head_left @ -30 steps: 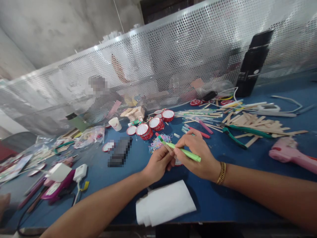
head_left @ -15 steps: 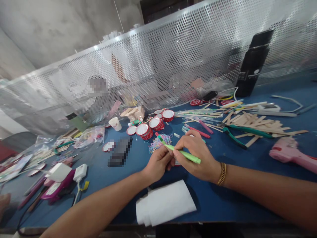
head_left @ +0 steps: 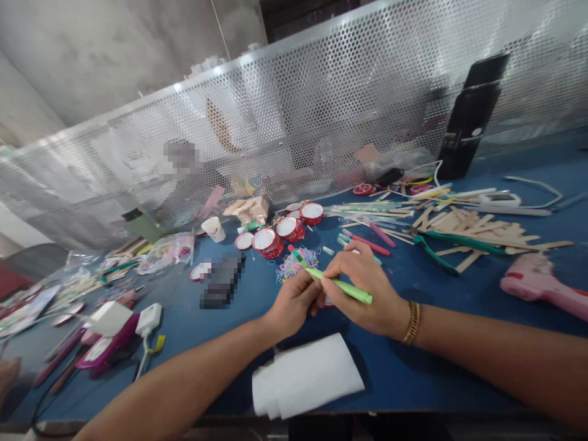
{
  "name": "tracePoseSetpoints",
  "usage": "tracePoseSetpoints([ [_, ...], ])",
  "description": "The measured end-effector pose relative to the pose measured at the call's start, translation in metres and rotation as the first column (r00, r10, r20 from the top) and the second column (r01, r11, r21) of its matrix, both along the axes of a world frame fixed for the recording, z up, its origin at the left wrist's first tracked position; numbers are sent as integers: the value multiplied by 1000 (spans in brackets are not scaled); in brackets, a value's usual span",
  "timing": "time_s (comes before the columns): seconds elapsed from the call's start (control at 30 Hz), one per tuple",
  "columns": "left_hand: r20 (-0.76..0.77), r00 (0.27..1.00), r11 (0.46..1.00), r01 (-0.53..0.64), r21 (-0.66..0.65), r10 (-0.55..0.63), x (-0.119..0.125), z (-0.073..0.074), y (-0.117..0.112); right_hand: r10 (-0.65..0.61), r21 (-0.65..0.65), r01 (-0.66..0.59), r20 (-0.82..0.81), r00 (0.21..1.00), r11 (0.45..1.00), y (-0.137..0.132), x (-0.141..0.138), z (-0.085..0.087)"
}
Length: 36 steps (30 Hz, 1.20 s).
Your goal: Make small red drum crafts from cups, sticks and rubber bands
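Note:
My right hand [head_left: 367,288] is closed around a light green marker [head_left: 342,285], its tip pointing left and away. My left hand [head_left: 294,300] is curled shut just left of it, pinching the end of a thin wooden stick [head_left: 310,271] that the marker lies against. A small red piece shows under the two hands. Both hands rest low over the blue table [head_left: 413,367]. A heap of small coloured rubber bands [head_left: 294,262] lies just beyond my fingers.
Folded white paper [head_left: 305,375] lies at the near edge. Red-rimmed caps [head_left: 275,239], wooden sticks [head_left: 478,229], green-handled pliers [head_left: 441,248] and a pink glue gun [head_left: 537,283] lie beyond and right. A perforated metal screen [head_left: 321,110] backs the table; a person sits behind it. A black phone [head_left: 223,280] lies left.
My right hand and the marker have shifted very slightly; otherwise both hands hold the same pose.

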State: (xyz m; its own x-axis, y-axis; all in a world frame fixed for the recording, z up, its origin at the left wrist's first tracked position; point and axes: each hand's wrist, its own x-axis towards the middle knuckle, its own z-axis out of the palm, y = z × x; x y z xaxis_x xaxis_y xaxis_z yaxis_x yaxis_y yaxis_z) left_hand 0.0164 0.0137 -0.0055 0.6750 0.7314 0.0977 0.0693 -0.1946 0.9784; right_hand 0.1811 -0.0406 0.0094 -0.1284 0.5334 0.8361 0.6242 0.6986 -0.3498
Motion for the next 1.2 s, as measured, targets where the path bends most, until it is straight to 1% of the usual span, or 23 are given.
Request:
tracePoseSetpoints([
  [0.23, 4, 1000, 1000, -22, -22, 22, 0, 1, 0, -35, 0, 35, 5, 999, 999, 0, 2, 0],
  [0.43, 4, 1000, 1000, -9, 3, 9, 0, 1, 0, -11, 7, 11, 5, 1000, 1000, 0, -1, 0],
  [0.67, -5, 1000, 1000, -20, -8, 20, 1, 2, 0, -41, 1, 41, 7, 999, 999, 1, 2, 0],
  [0.87, 4, 1000, 1000, -3, 4, 3, 1, 2, -1, -23, 14, 23, -3, 1000, 1000, 0, 0, 1],
  [1.1, -3, 1000, 999, -11, -32, 11, 2, 3, -2, -54, 9, 54, -10, 998, 999, 3, 4, -1],
  [1.2, -2, 1000, 999, -21, -30, 20, 1, 1, -2, -38, 13, 38, -10, 999, 999, 1, 3, 0],
])
